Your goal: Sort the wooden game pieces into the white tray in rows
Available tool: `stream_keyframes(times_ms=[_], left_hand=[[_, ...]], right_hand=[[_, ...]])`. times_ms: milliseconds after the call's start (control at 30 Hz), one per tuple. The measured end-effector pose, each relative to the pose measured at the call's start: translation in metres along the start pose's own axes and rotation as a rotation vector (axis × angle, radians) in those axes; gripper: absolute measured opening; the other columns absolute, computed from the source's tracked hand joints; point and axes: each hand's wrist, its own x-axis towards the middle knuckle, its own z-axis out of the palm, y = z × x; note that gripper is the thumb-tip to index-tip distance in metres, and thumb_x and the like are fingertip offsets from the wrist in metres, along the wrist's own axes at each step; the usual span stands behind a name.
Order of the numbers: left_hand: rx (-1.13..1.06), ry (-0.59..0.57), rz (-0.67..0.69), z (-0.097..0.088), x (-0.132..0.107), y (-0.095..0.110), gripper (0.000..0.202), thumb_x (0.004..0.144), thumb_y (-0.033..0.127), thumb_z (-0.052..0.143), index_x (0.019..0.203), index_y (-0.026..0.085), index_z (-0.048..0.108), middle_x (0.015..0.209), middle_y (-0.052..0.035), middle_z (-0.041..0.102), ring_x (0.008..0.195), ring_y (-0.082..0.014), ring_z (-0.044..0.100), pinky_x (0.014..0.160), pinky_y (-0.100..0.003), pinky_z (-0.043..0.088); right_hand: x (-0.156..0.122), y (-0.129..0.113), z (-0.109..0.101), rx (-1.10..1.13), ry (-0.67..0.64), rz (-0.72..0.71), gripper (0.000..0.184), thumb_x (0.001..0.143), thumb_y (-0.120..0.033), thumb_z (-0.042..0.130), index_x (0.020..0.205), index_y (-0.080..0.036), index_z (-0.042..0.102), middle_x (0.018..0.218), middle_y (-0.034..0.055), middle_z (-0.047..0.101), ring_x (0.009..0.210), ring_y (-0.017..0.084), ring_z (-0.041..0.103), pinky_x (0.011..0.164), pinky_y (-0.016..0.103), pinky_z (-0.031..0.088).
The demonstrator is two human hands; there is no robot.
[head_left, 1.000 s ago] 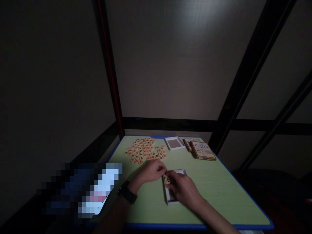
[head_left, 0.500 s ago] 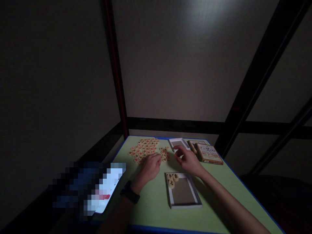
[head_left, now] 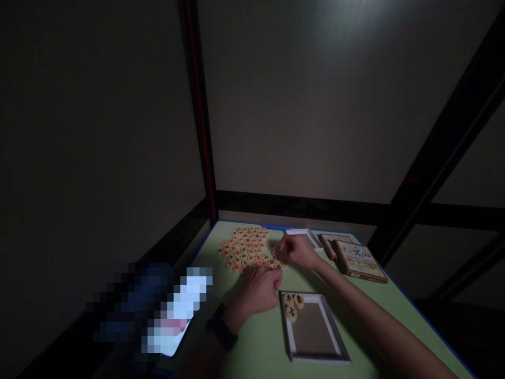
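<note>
My left hand (head_left: 258, 288), with a dark watch on its wrist, is closed just in front of a spread of round Chinese chess pieces (head_left: 246, 247) with red and black characters. Whatever its curled fingers hold is hidden. Reaching over a smaller group of pieces (head_left: 275, 251), my right hand (head_left: 300, 251) has its fingers bent down and drawn together; I cannot make out anything between them. Nearer to me lies a shallow open box (head_left: 315, 329) with white inner edges. Three pieces (head_left: 292, 306) with black characters sit in its far left corner.
Behind my right hand is another shallow white-edged tray (head_left: 313, 239). Two printed boxes (head_left: 361, 260) lie at the back right of the green table (head_left: 256, 347). A lit screen (head_left: 177, 316), partly blurred out, is at the left edge. Walls stand behind.
My right hand has lowered to the smaller group of pieces, its fingers drawing together. The left hand has pulled back toward me from the spread. The view has turned slightly left.
</note>
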Motion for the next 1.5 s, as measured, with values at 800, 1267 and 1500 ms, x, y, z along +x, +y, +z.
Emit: stream_keyframes(times_ms=[800,1267,1500], left_hand=[[0.273,-0.138,0.0,0.009,-0.002,0.004,0.029,0.091,0.025,0.046,0.09,0.016,0.073,0.09,-0.0137,0.074,0.09,-0.0275,0.069,0.084,-0.041,0.05],[0.162,-0.019,0.005,0.01,-0.004,0.01,0.021,0.088,0.028,0.052,0.095,0.019,0.069,0.099,-0.0085,0.073,0.093,-0.0254,0.067,0.084,-0.038,0.05],[0.156,0.1,-0.011,0.017,-0.002,0.007,0.021,0.09,0.022,0.049,0.086,0.019,0.069,0.088,-0.0072,0.073,0.085,-0.0232,0.068,0.078,-0.035,0.05]], right_hand=[[0.035,0.006,-0.011,-0.242,-0.234,-0.155,0.026,0.07,-0.006,0.059,0.086,-0.018,0.077,0.08,0.0045,0.074,0.074,0.018,0.063,0.065,0.023,0.038],[0.014,0.021,-0.021,-0.236,-0.268,-0.274,0.03,0.076,-0.001,0.052,0.083,-0.016,0.077,0.08,0.0061,0.076,0.073,0.017,0.064,0.066,0.024,0.039],[0.008,-0.004,-0.028,-0.234,-0.366,-0.286,0.029,0.072,0.002,0.055,0.079,-0.017,0.075,0.077,0.0033,0.075,0.07,0.016,0.065,0.064,0.023,0.039]])
